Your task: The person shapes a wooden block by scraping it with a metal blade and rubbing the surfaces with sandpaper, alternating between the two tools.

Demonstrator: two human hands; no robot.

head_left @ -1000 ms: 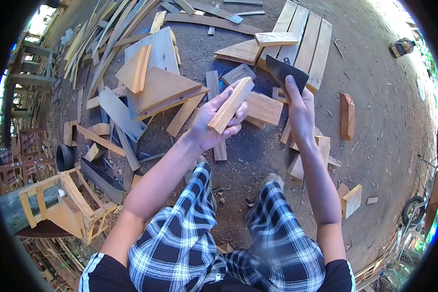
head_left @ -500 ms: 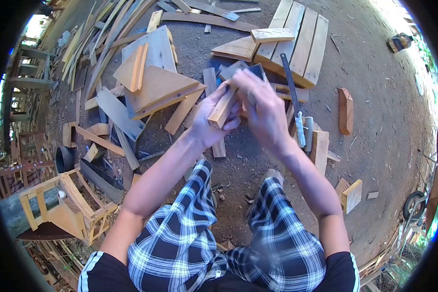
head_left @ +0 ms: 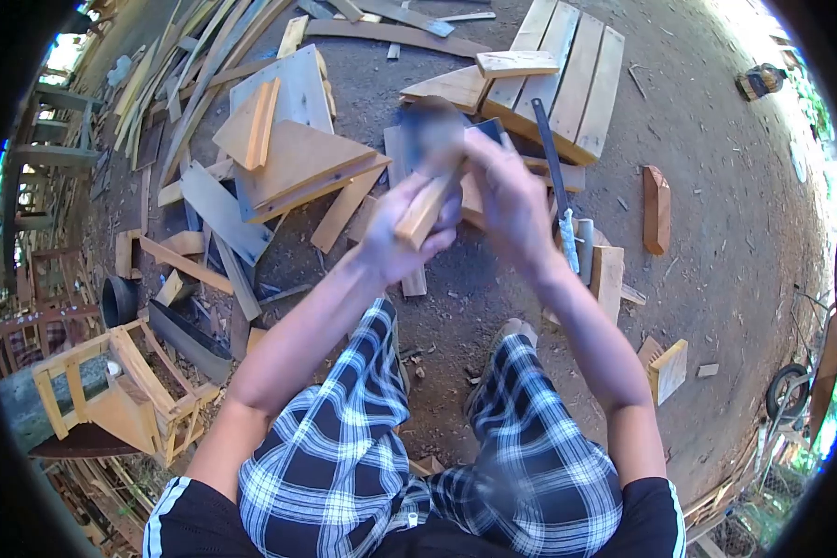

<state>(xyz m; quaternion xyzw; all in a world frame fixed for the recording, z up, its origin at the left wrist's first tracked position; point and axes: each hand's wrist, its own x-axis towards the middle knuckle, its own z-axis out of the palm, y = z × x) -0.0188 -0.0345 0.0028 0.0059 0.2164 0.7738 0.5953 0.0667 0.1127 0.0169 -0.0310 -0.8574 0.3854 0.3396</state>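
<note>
My left hand (head_left: 402, 223) is wrapped round a short, light wooden bar (head_left: 422, 212), its squared end pointing toward me. Beside the bar's far end is my right hand (head_left: 510, 191), blurred by motion, its fingers bent toward the bar; whether it grips anything is hidden. A dark, blurred shape (head_left: 431, 126) shows just beyond the hands, too smeared to make out. To the right of my right hand lies a long dark saw-like blade (head_left: 549, 139) with a pale wrapped handle (head_left: 568, 237).
A slatted wooden panel (head_left: 567, 79) lies at the back right. Stacked boards (head_left: 298, 167) and long strips (head_left: 223, 65) are at the left. A wooden frame (head_left: 130, 391) stands lower left. A reddish block (head_left: 657, 210) and a tyre (head_left: 789, 391) are at the right.
A dark blurred shape now shows beyond my hands. My right hand has shifted slightly beside the bar, while my left hand keeps its hold. The view has moved a little.
</note>
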